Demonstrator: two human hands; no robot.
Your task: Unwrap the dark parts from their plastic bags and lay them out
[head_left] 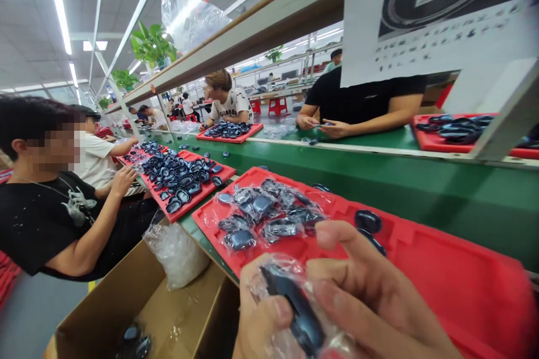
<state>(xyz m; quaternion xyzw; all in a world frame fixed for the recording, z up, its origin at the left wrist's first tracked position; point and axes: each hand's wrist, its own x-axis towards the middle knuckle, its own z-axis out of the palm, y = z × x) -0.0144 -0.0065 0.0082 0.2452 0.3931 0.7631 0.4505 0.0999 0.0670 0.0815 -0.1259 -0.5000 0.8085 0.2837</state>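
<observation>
A dark blue plastic part in clear film is held between my two hands, low in the view. My left hand is closed round it, the thumb pressed on its face. My right hand touches the film on the right side with its fingers bent, the index finger raised. Behind them, several film-wrapped blue parts lie on a red tray. Two unwrapped dark parts rest near the tray's back edge.
A cardboard box with a plastic bag stands at lower left. Another red tray holds heaped blue parts. A person sits at left; others sit across the green table. A shelf beam crosses above.
</observation>
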